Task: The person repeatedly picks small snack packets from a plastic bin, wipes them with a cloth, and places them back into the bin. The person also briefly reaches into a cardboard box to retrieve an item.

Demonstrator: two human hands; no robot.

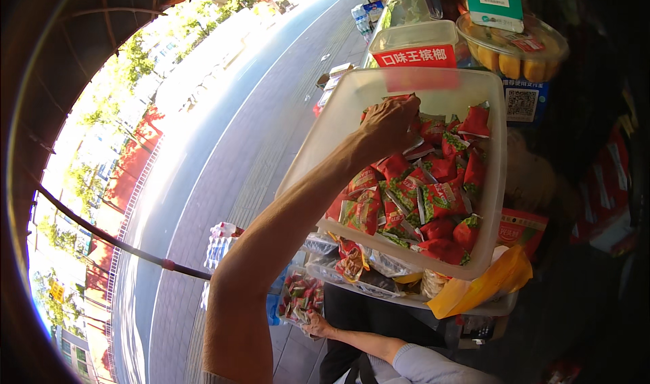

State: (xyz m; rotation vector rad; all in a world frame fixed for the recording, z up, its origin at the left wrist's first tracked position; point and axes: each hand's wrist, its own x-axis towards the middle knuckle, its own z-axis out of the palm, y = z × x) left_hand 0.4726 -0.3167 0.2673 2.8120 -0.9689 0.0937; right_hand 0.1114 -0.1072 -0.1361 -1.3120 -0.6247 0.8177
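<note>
My left hand (388,122) is inside a translucent plastic tub (350,107), bent down against small red and green snack packets (401,196). Its fingertips are hidden, so I cannot tell whether a packet is between them. Lower down, my right hand (319,326) grips the lower edge of a clear plastic bag (303,295) filled with similar red packets. The bag is beside the tub, above the paving. Below the tub's near rim is a second clear container (350,282) with wrapped snacks, a yellow plastic bag (487,285) lying over its right end.
Behind the tub stand a smaller box with a red label (414,54) and a round clear container of yellow food (533,69). A green code sign (495,8) leans there. Shrink-wrapped bottles (221,244) are at left. A dark rod (122,244) crosses the left side.
</note>
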